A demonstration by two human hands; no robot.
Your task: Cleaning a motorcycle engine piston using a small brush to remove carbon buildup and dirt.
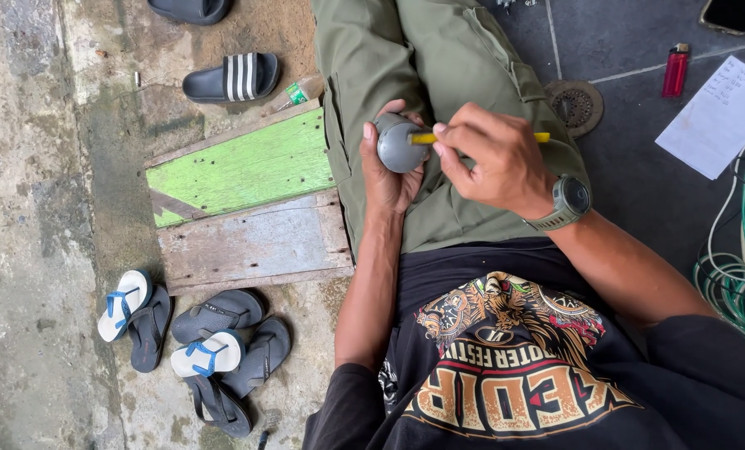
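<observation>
My left hand (387,173) cups a small round grey part (397,143) over my lap, fingers wrapped behind it. My right hand (493,158), with a grey watch (566,202) on its wrist, pinches a thin yellow-handled tool (427,138) and holds its tip against the grey part. The tool's far end (542,137) sticks out past my knuckles. Both hands rest above my olive-green trousers (422,67).
A green and bare wooden board (243,208) lies to the left, with several sandals (206,342) below it and a striped slide (231,77) above. On the dark tiles sit a floor drain (574,103), a red lighter (675,71), a paper sheet (718,117), a phone (732,12) and coiled green and white cables (739,275).
</observation>
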